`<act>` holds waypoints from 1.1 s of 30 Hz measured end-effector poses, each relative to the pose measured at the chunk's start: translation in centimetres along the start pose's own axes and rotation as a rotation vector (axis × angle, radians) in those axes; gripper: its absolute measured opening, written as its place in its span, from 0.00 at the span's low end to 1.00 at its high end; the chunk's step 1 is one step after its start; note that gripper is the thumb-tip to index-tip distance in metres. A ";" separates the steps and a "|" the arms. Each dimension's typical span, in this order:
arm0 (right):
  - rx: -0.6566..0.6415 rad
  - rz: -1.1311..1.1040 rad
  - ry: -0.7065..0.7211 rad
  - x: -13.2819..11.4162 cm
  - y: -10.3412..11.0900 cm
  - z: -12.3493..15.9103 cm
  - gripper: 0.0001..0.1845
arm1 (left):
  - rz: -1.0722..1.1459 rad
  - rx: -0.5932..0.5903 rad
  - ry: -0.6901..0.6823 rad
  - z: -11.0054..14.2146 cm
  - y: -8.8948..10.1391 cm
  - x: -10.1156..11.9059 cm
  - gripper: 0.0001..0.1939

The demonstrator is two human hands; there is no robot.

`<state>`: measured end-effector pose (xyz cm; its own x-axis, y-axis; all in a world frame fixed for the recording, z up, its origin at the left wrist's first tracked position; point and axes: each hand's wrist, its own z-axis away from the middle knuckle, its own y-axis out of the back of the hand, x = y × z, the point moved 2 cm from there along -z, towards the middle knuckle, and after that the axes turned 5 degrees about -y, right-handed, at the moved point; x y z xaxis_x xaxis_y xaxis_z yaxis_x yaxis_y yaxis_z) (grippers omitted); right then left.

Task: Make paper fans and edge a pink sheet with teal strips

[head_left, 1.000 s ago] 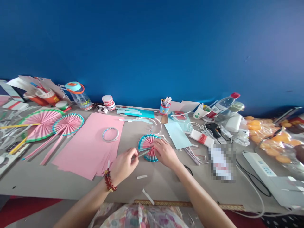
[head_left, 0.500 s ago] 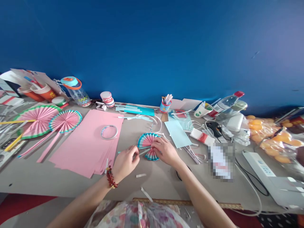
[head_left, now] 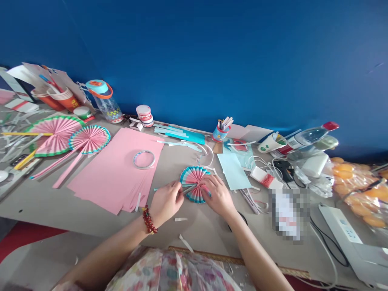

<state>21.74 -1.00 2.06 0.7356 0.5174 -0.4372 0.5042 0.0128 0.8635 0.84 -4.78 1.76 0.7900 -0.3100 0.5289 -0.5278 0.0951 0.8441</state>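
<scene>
A small pleated paper fan (head_left: 194,174), pink with a blue-and-white striped rim, is spread almost into a circle on the table, with a gap on its left side. My left hand (head_left: 167,203), wearing a red bead bracelet (head_left: 148,220), pinches at that gap, where pale folded edges run toward the centre. The exact spot under its fingertips is hidden. My right hand (head_left: 220,197) grips the fan's right side near the centre, fingers curled over the pleats. A thin blue end (head_left: 156,189) pokes out left of my left hand.
Pink paper sheets (head_left: 103,173) with a silver ring (head_left: 144,159) lie left, beside two finished-looking pink fans (head_left: 90,140). Light blue paper (head_left: 234,171), white cables, a pen cup (head_left: 220,132) and a bottle (head_left: 312,135) are behind and right. White scraps (head_left: 186,243) lie near the front edge.
The camera view has turned slightly, shifting the scene. My left fingers have come closer to the fan's left edge. My right hand's fingers have slid a little to the right off the centre.
</scene>
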 end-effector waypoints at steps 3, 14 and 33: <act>0.057 0.001 -0.078 -1.7 0.3 1.0 0.04 | 0.208 0.034 0.035 0.4 0.7 -0.5 0.03; 0.181 -0.820 -0.433 -7.7 -1.9 1.8 0.09 | 0.338 0.283 -0.130 1.8 1.6 2.0 0.05; 0.460 -0.823 -0.542 -2.0 2.5 5.2 0.12 | -0.212 -0.151 -0.613 -6.2 0.2 0.2 0.28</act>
<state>23.88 -6.42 3.76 0.1399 0.0492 -0.9889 0.9721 -0.1967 0.1277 2.86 1.07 2.57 0.5277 -0.8144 0.2415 -0.2955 0.0906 0.9510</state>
